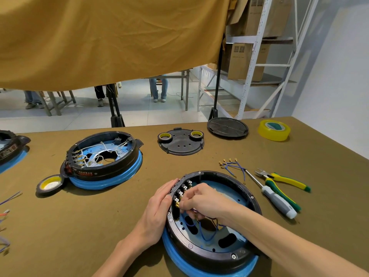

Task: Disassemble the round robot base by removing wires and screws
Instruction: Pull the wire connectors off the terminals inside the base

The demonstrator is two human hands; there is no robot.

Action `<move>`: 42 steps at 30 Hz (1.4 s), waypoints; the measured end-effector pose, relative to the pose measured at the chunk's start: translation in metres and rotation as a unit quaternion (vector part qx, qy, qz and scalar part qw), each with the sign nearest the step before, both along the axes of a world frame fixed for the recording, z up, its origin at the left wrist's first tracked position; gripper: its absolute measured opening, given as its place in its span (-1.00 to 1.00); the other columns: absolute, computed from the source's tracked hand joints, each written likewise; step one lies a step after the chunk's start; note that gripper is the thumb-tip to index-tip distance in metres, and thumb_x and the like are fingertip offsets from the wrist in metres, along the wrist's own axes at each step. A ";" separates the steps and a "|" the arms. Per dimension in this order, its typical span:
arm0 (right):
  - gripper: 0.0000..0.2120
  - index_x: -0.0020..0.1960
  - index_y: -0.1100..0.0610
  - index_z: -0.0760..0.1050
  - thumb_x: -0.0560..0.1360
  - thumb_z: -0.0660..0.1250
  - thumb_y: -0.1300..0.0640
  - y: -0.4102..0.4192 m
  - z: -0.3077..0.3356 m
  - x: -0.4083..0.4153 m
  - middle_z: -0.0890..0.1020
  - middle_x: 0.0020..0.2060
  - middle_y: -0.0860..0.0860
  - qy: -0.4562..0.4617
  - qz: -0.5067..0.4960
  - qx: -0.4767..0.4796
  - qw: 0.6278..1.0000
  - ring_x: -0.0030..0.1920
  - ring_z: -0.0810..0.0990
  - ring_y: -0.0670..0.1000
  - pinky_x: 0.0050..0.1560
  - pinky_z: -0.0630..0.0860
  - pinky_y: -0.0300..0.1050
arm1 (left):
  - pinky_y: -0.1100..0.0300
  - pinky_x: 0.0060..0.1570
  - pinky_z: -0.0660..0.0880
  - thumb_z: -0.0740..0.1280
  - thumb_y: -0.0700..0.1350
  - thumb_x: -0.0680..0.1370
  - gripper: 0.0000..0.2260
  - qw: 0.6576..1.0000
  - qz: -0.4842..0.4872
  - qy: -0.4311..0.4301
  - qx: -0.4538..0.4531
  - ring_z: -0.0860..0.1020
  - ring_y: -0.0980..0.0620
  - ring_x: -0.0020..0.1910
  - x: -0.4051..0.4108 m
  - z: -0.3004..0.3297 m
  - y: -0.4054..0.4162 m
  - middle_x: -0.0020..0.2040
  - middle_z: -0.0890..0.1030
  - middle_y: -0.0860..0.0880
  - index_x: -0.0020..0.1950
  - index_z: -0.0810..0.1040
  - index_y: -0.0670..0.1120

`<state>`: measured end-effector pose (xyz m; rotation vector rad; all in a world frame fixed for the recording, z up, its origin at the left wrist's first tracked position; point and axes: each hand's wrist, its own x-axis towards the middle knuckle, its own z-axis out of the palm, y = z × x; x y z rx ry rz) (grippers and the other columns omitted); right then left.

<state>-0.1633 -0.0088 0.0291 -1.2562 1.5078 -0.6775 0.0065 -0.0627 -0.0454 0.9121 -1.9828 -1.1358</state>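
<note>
- Round base [211, 222], lower centre of the frame: black plastic ring seated on a glossy blue rim, blue inner plate with dark oval cut-outs; blue wires [207, 230] loop loosely inside.
- Left hand [159, 206]: laid flat against the outer left wall of the ring, fingers together, bracing rather than gripping.
- Right hand [201, 198]: reaching inside the ring, fingertips pinched together at a brass terminal by the black connector row; what exactly they clamp cannot be told.
- Second base [103, 158], left of centre: same build, white wires inside; a red label on its wall, too blurred to read.
- Loose wires [231, 166] with brass end lugs, right of centre, on the olive cloth table [99, 216].
- Screwdriver [273, 198], grey and white handle, steel shaft.
- Pliers [283, 180], yellow and green grips, just beside the screwdriver.
- Yellow tape roll [274, 129], upper right; translucent.
- Black tape roll [50, 183], touching the second base.
- Two black round covers [180, 144] [227, 127], matte plastic, no writing readable.
</note>
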 end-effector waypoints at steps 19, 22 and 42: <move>-0.86 -0.09 0.23 0.64 0.60 0.35 0.23 0.001 0.014 -0.011 0.64 -0.35 0.12 -0.107 -0.037 -0.222 0.969 -0.38 0.55 0.01 -0.35 0.46 -0.21 | -0.05 0.57 0.24 0.04 0.29 0.57 -0.37 1.000 -0.005 0.022 0.017 0.33 0.22 0.53 -0.001 0.003 0.001 0.54 0.43 0.10 0.57 0.35 0.03; -0.85 -0.07 0.15 0.69 0.59 0.37 0.13 -0.013 0.035 -0.028 0.62 -0.32 0.06 -0.199 -0.108 -0.220 0.949 -0.34 0.50 -0.02 -0.31 0.44 -0.19 | -0.03 0.59 0.21 0.03 0.31 0.56 -0.35 1.000 0.006 0.014 0.009 0.30 0.28 0.53 0.000 0.002 0.000 0.55 0.41 0.14 0.58 0.33 0.04; -0.74 -0.07 0.10 0.71 0.61 0.33 -0.02 -0.094 -0.008 -0.178 0.73 -0.11 0.06 0.349 -0.277 -0.148 0.883 -0.05 0.67 0.12 0.05 0.60 0.05 | -0.07 0.55 0.27 0.08 0.28 0.58 -0.41 0.999 0.010 0.040 0.005 0.36 0.21 0.52 -0.001 0.000 -0.002 0.49 0.48 0.21 0.55 0.40 0.06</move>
